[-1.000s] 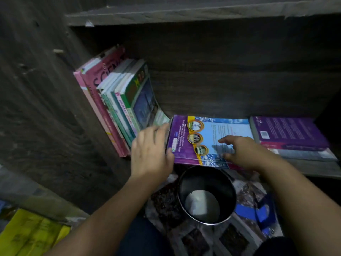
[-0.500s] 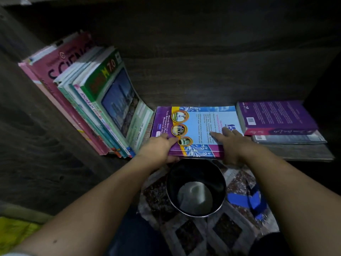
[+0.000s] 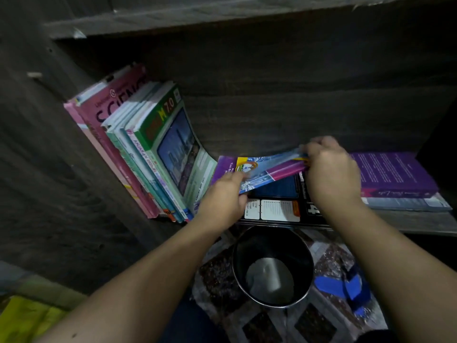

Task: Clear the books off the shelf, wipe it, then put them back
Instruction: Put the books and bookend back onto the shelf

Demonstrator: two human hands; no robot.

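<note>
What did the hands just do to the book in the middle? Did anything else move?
The right hand pinched the top book at its right edge and tipped it up, while the left hand holds its near left corner. It lay flat before. A black book under it now shows. The leaning books, the purple stack and the pot stayed put.

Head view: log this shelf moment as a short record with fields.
held item: purple-and-blue softcover book, tilted, right edge high
left hand: grips its near left corner
right hand: pinches its right edge
underneath: flat black-covered book on wooden shelf
left: leaning row of textbooks
right: purple book stack
below: round metal pot
</note>
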